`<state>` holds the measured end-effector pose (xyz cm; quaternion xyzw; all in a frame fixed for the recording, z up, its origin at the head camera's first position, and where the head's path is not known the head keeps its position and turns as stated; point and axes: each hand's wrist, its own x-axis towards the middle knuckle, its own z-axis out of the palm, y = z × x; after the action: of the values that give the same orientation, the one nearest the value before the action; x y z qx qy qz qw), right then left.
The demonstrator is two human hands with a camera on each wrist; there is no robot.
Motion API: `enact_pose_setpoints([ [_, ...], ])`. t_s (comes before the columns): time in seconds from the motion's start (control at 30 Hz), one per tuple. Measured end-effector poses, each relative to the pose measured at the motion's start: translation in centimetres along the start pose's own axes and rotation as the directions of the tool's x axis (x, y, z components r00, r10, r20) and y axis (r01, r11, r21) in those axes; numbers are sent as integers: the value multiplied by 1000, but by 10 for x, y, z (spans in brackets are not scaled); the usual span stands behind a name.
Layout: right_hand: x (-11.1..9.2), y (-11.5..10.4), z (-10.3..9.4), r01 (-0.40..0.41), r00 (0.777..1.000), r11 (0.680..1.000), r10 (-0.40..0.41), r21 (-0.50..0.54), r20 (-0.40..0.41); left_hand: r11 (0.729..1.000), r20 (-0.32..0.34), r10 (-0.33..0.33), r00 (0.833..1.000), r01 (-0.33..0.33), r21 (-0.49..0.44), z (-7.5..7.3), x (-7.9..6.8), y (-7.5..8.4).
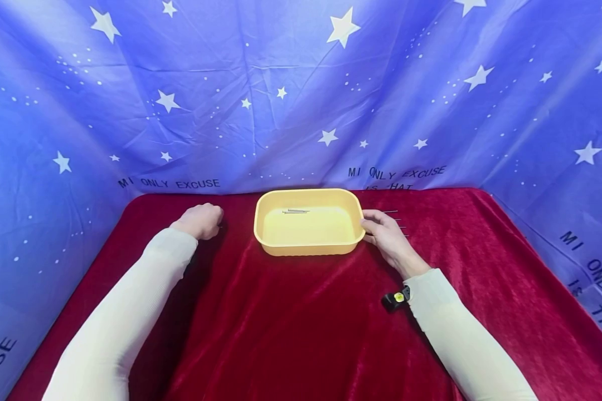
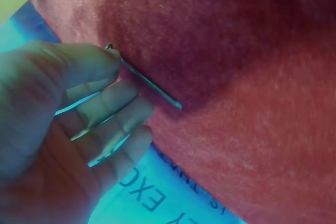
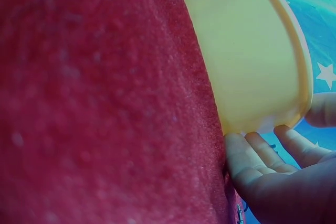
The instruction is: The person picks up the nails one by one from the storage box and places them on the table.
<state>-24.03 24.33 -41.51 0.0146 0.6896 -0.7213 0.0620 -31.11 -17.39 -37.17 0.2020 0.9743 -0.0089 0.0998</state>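
Note:
My left hand (image 1: 200, 220) is at the left part of the cloth, to the left of the yellow plastic bin (image 1: 308, 250). Between its thumb and index finger it pinches a thin metal nail (image 2: 152, 85), whose free end points away from the palm in the left wrist view. The other fingers are loosely bent. Against the bin's right end lies my right hand (image 1: 388, 239), fingertips on the outer wall and thumb at the rim, holding it. Inside the bin a few thin grey nails (image 1: 296, 211) lie together near the back wall.
Several more thin nails (image 1: 391, 211) lie just beyond my right hand, partly hidden by it. A dark red velvet cloth (image 1: 291, 323) covers the table. Blue star-printed curtains (image 1: 281, 133) hang behind it and at both sides.

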Motion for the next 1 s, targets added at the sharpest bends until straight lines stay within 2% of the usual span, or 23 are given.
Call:
enact_pose_setpoints([
  [0.37,-1,0,-1,-1,1000,1000,1,-15,-5,998,-26,43,999,-42,48,-14,0,11],
  [0.5,0,1,-1,4,1000,1000,-4,-10,-7,998,-47,56,997,-55,24,-21,1,13],
  [0.73,0,0,0,6,1000,1000,-6,-5,0,1000,-77,31,997,-31,4,-33,5,14],
  [1.0,-1,0,-1,6,1000,1000,-6,-8,2,999,-115,53,992,-53,5,-43,12,27],
])
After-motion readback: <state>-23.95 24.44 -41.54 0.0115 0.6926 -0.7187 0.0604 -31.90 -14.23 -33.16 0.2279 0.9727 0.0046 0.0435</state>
